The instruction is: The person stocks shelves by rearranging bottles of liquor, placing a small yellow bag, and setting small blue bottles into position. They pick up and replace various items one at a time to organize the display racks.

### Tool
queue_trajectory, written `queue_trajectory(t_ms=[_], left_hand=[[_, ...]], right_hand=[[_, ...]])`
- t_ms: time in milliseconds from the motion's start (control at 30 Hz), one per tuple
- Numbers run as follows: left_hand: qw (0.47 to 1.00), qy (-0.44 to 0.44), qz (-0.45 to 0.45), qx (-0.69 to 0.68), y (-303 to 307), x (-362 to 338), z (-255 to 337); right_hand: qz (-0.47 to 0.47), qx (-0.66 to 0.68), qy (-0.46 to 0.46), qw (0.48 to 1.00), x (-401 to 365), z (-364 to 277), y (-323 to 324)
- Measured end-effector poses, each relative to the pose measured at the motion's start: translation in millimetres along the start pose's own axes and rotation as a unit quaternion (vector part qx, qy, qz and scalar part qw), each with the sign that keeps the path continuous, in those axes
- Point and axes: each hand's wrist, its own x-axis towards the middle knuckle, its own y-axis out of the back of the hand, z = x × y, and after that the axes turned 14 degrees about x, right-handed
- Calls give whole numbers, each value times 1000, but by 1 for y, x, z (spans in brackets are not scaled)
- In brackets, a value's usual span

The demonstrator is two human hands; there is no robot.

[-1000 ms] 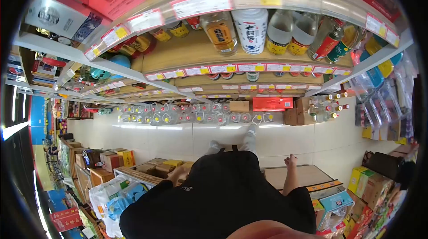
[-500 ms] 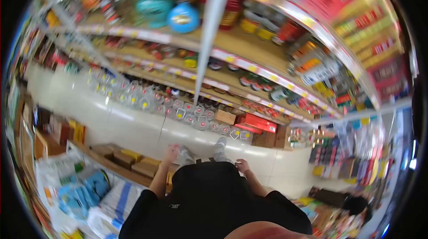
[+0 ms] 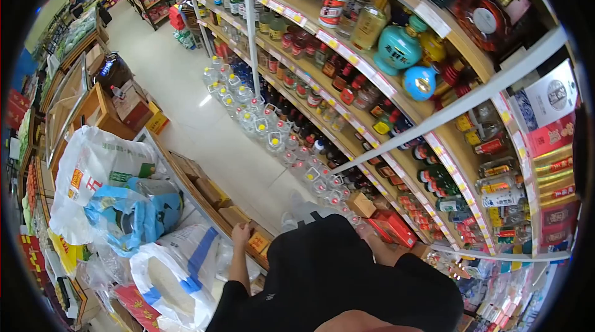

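Observation:
My left hand [image 3: 241,233] hangs low at my side, beside the cardboard boxes [image 3: 234,215] on a low ledge. Its fingers look loosely bent, and I see nothing held in them. On the other side, my right forearm [image 3: 385,251] reaches down past my black shirt, close to a red box [image 3: 393,228] on the floor. The fingers of my right hand are hidden. Clear plastic jugs with yellow and red caps [image 3: 274,140] stand in rows along the foot of the bottle shelves.
Tall shelves [image 3: 347,53] of bottles line the right side, with a turquoise bottle [image 3: 398,49] among them. White sacks [image 3: 176,270] and a blue bag [image 3: 133,211] are piled at left. A tiled aisle [image 3: 192,118] runs between. A person [image 3: 75,7] is far off at upper left.
My view has turned left along the aisle, so the bottle shelves have swung to the right. The sacks have come closer, and my right hand has gone mostly out of sight.

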Motion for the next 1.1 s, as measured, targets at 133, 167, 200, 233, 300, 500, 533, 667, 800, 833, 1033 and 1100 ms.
queue_trajectory(t_ms=[133, 167, 200, 233, 300, 500, 533, 667, 800, 833, 1033, 1100], left_hand=[[999, 35, -16, -34, -23, -5, -10], [998, 34, -36, -44, -36, -3, -13], [997, 34, -53, -54, -43, 1, -11], [990, 70, -100, -65, -37, -2, 5], [984, 88, -130, -87, -69, 10, -7], [981, 22, -190, 28, -59, 61, -11], [978, -9, -198, 72, -38, 75, -4], [931, -213, -160, 249, 46, 163, 12], [991, 44, -75, 99, 136, 239, 71], [996, 49, -47, 62, 151, 251, 80], [999, 23, -18, 34, 205, 301, 202], [998, 8, -53, 28, 197, 322, 196]], right_hand=[[-5, -57, 40, 998, 46, -32, -21], [0, -55, 45, 997, 56, -43, -26], [2, -52, 53, 997, 71, -58, -32], [-4, -50, 29, 998, 85, -72, -38], [-9, -78, 31, 996, 102, -121, -43], [-38, 74, -55, 995, 142, -245, -71], [-36, 133, -71, 988, 162, -246, -82], [-35, 188, -53, 980, 222, -283, -115], [-45, 220, -63, 972, 259, -323, -145], [-47, 227, -77, 970, 267, -338, -150], [-42, 275, -45, 960, 299, -427, -165], [-58, 292, -13, 955, 310, -452, -172]])
